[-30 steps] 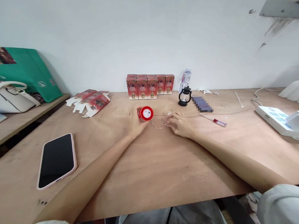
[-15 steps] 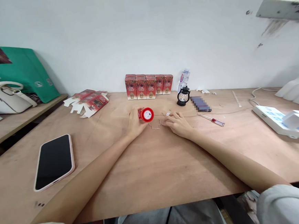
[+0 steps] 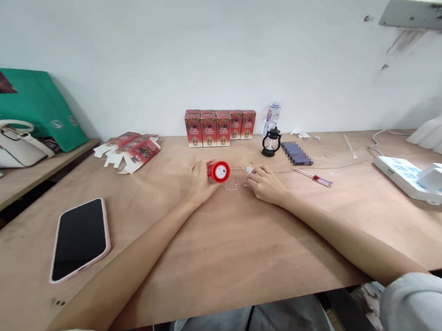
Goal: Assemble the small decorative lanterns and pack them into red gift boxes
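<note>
My left hand is wrapped round a small red lantern, which lies on its side. Its round base faces me, showing a white disc with a small dark spot inside a red rim. Just right of it, a thin bent wire handle rests on the wood. My right hand lies low on the table beyond the wire, fingers curled and drawn together. A tiny pale piece shows at its fingertips; whether they grip it is hidden. Small white scraps lie by its fingers.
A black lantern stands behind my right hand, near a screwdriver and a blurred dark object. Red boxes line the wall. Flattened boxes and a phone are left, a power strip right.
The red lantern in my left hand has shifted slightly right and its base has turned a little. My right hand has drawn slightly right, away from the wire handle.
</note>
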A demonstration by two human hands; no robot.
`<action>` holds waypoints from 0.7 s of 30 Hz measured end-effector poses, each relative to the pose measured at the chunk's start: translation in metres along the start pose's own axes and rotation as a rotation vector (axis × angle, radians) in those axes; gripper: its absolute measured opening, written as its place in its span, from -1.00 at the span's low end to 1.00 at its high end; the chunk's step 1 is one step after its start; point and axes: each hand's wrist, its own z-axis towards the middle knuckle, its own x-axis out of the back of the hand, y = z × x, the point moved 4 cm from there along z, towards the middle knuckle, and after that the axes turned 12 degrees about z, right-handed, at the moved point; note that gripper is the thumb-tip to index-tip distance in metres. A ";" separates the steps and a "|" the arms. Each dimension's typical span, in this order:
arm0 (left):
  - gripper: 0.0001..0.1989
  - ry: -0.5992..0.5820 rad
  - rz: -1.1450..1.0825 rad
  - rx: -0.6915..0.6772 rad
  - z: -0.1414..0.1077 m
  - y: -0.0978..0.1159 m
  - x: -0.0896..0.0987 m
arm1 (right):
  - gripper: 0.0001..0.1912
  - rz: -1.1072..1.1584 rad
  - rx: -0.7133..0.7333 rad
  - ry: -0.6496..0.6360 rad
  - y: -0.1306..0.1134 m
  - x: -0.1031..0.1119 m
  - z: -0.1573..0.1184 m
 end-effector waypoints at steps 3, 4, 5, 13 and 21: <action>-0.47 -0.004 0.013 -0.011 0.000 0.000 0.000 | -0.73 -0.026 0.017 -0.035 -0.003 0.002 0.000; -0.46 -0.004 0.019 -0.012 0.000 0.000 0.000 | -0.73 -0.034 0.017 -0.045 -0.004 0.003 0.001; -0.46 -0.004 0.026 -0.012 0.000 0.000 -0.001 | -0.73 -0.045 0.018 -0.052 -0.005 0.004 0.001; -0.47 -0.011 0.060 -0.028 0.000 0.001 -0.001 | -0.75 -0.187 0.062 -0.040 -0.010 0.009 0.006; -0.48 -0.020 0.063 -0.040 -0.001 0.001 -0.002 | -0.71 -0.229 0.069 -0.081 -0.012 0.008 0.007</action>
